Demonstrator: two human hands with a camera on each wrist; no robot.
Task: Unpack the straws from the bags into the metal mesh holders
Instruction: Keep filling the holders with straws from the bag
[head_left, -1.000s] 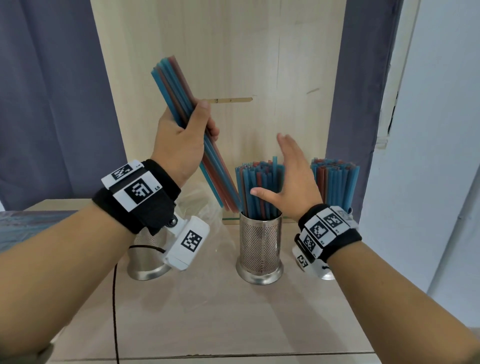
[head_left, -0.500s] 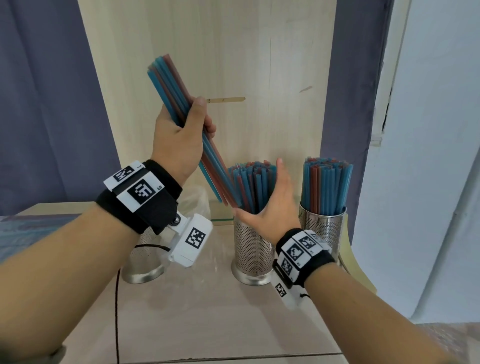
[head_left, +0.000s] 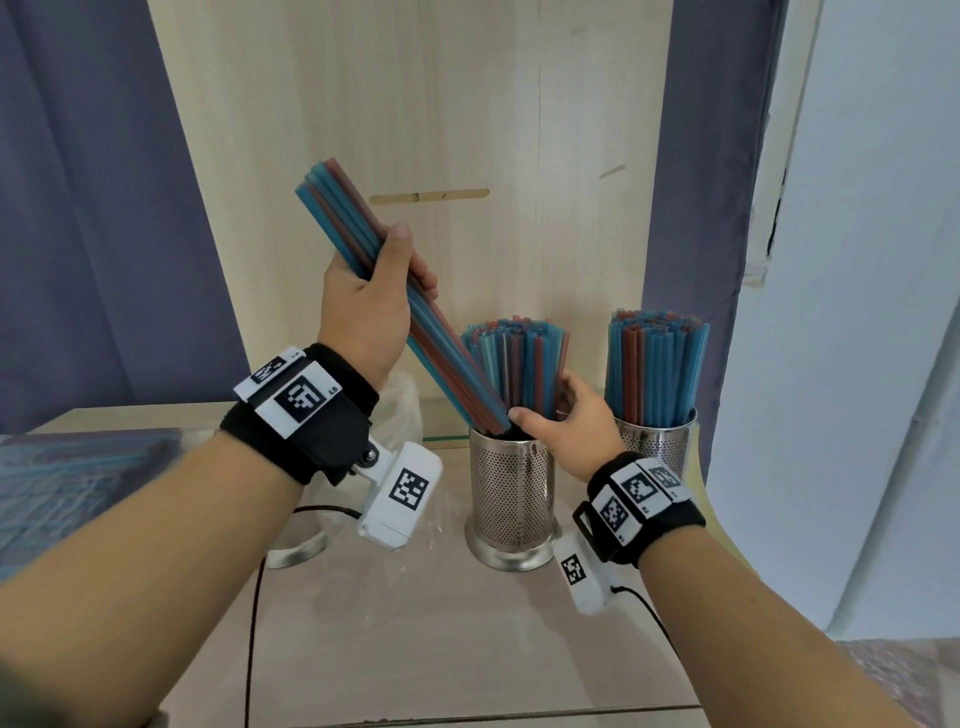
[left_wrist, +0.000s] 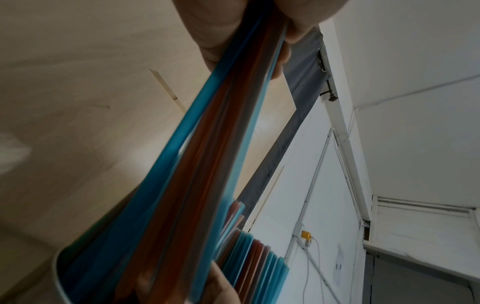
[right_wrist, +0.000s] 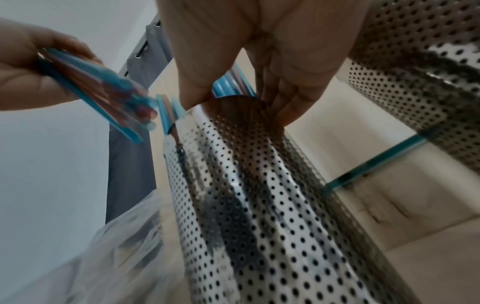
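Note:
My left hand grips a tilted bundle of blue and red straws, whose lower end dips into the front left of the middle mesh holder. That holder is packed with upright straws. My right hand cups these straws just above the rim, thumb in front and fingers round their right side. In the left wrist view the bundle runs down beside the standing straws. The right wrist view shows the holder from below and the bundle blurred.
A second mesh holder full of straws stands to the right. A third holder's base shows behind my left wrist, beside a clear plastic bag. A black cable crosses the wooden table. A wooden panel stands behind.
My right hand came down from open above the middle holder and closed round its straws at the rim. The left hand lowered the bundle until its end entered the holder.

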